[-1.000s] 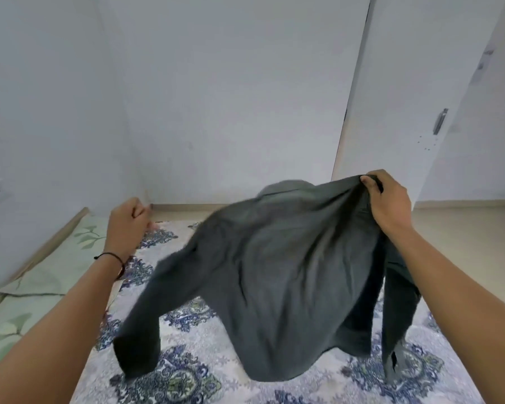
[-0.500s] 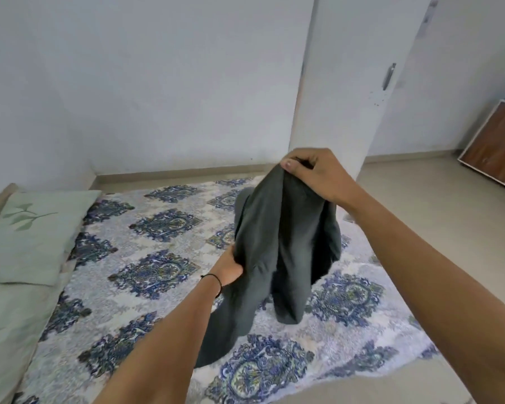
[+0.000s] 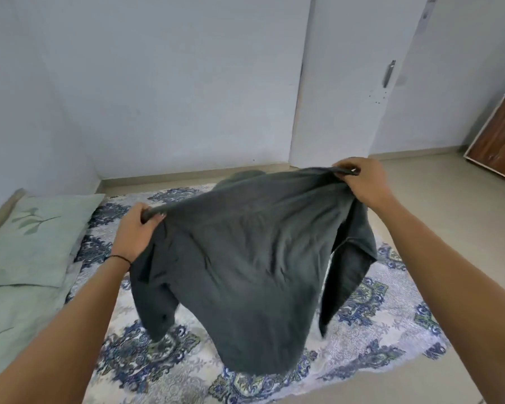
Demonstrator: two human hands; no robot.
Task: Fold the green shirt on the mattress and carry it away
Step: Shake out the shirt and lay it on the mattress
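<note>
The dark grey-green shirt hangs spread out in the air above the mattress, which has a white cover with blue floral medallions. My left hand grips one shoulder of the shirt and my right hand grips the other. The shirt's back faces me, its collar falls away on the far side, and both sleeves dangle down at the sides. Its lower hem hangs just over the mattress.
A pale green pillow lies at the left end of the mattress, against the wall. A white door stands behind the mattress. A brown wooden cabinet sits on the beige floor at the far right.
Half a second ago the shirt hung bunched from my right hand while my left held its middle. Now my left hand has taken a shoulder and the shirt is stretched wide between both hands.
</note>
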